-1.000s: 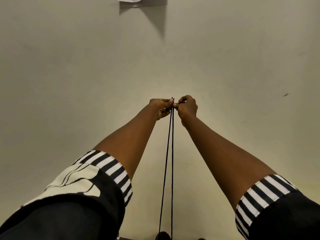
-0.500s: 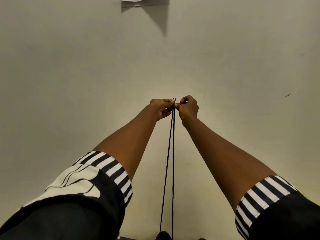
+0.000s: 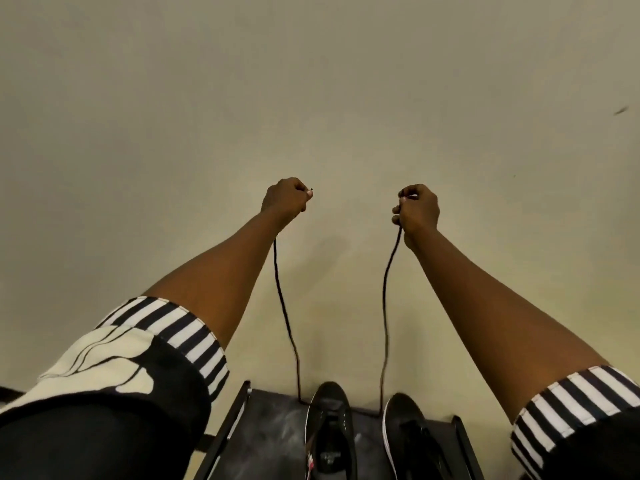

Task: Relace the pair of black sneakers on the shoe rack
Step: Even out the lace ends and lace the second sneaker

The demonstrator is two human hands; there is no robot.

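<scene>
- The striped sleeves (image 3: 166, 330) of both arms, black and white at the cuff, fill the lower corners of the frame.
- Between them, at the bottom centre, the dark shoe rack (image 3: 270, 434) carries the pair of black sneakers side by side, toes pointing up the frame toward the wall.
- The left sneaker (image 3: 329, 431) lies open, with its insole label and a row of pale eyelet dots showing. The lace passes through it only near the toe.
- The right sneaker (image 3: 408, 434) has a pale sole edge and dark lacing across its top.
- The thin black lace (image 3: 284, 306) leaves the left sneaker on both sides and rises in two slightly wavy strands, well apart from each other.
- The left hand (image 3: 285, 199), in mid-frame, has its fingers (image 3: 298, 188) curled round one strand, and the lace tip pokes out past the thumb.
- The right hand (image 3: 417, 209), level with it and apart from it, has its fingers (image 3: 403, 202) closed on the other strand.
- Behind everything is a plain beige wall (image 3: 311, 98).
</scene>
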